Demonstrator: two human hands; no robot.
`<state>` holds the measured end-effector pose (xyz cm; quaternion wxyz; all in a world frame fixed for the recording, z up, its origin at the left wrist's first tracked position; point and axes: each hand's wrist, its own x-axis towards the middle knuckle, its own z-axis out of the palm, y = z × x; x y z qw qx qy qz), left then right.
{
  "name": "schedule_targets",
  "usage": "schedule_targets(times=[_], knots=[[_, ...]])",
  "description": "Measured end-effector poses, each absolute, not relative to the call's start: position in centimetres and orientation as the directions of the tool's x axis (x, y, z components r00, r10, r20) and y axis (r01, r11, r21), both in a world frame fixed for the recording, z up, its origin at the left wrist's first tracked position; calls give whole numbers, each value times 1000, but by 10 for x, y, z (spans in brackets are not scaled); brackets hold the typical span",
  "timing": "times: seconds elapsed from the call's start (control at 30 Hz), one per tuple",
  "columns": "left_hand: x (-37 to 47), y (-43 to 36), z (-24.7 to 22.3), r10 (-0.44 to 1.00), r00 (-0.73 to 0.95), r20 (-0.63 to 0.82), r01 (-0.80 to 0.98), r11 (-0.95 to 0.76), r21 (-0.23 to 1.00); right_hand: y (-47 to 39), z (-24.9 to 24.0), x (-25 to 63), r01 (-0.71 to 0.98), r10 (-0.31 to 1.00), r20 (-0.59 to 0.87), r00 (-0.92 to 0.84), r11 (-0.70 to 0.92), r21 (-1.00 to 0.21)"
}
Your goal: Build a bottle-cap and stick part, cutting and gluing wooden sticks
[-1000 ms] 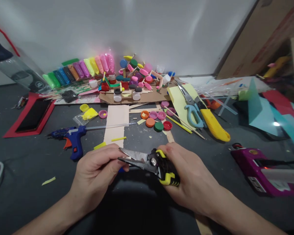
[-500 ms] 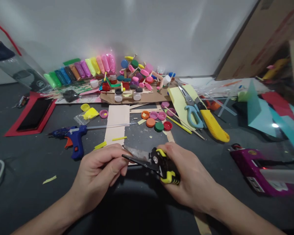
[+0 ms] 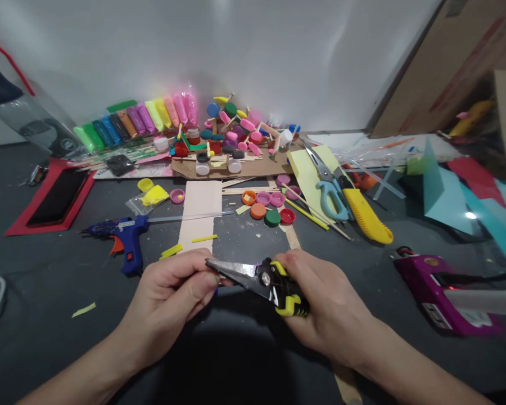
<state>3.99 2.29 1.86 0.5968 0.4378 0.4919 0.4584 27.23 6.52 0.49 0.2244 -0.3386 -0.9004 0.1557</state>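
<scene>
My right hand [image 3: 320, 298] is wrapped round the black and yellow handles of a pair of snips [image 3: 265, 278]. The blades point left and lie nearly closed, their tips touching the fingers of my left hand [image 3: 177, 298]. My left thumb and fingers are pinched together on something small, mostly hidden by the fingers and blades. Beyond my left hand a pale wooden strip [image 3: 201, 208] lies on the table with thin yellow pieces [image 3: 204, 238]. Bottle caps [image 3: 272, 217] in several colours sit beyond the snips.
A blue glue gun [image 3: 130, 239] lies at left, near a phone [image 3: 58, 197] on red paper. Blue scissors [image 3: 333, 199] and a yellow cutter [image 3: 367, 216] lie at right, with a purple power block [image 3: 438, 287]. Coloured clay packs [image 3: 139, 119] and small models stand behind.
The snips' blades have closed from a wider gap, their tips now together by my left fingers. Both hands have stayed almost in place.
</scene>
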Motion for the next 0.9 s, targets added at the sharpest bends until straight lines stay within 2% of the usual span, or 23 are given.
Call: schedule_targets(times=[0.1,0.2,0.4,0.6,0.9], knots=[[40,23,18,977,101,-190,-134,203,970,66,8,270,523,707,239,-666,671,-526],[39,23,18,977,117,-180,-160,197,967,68,11,268,516,711,214,-670,653,-554],[37,23,16,978,137,-155,-149,175,973,69,13,269,506,686,205,-698,675,-537],[36,24,14,969,167,-180,-177,209,962,68,9,273,519,663,255,-704,726,-452],[42,24,14,942,212,-261,-430,330,840,66,5,271,515,661,304,-686,736,-439]])
